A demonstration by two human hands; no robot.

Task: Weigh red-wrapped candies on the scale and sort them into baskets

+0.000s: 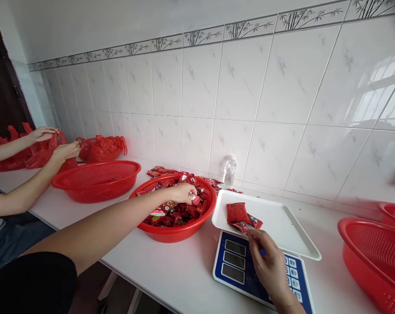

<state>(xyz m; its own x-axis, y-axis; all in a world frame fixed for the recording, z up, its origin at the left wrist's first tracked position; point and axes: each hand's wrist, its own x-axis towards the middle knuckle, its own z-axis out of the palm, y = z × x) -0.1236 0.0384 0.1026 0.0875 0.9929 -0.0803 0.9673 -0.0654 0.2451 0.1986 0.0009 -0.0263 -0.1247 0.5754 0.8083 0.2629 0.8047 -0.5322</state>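
My left hand (183, 193) reaches over a red plastic basket (178, 235) heaped with small red snack packets (176, 218). Its fingers are closed on a pinkish-red packet (195, 199). My right hand (268, 257) is over a blue and white digital scale (233, 247), its fingertips pinching the end of a red packet (241, 226) at the near edge of the white weighing tray (276, 218). A bit of blue shows between those fingers, too small to name. A larger red packet (236, 212) lies on the tray, overlapping other packets.
A clear plastic bottle (229, 172) stands by the tiled wall, near more red packets (161, 170). Left is another red basket (96, 194). Beyond it, another person's hands (66, 150) handle red plastic bags (104, 148). More red baskets (367, 257) stand on the right.
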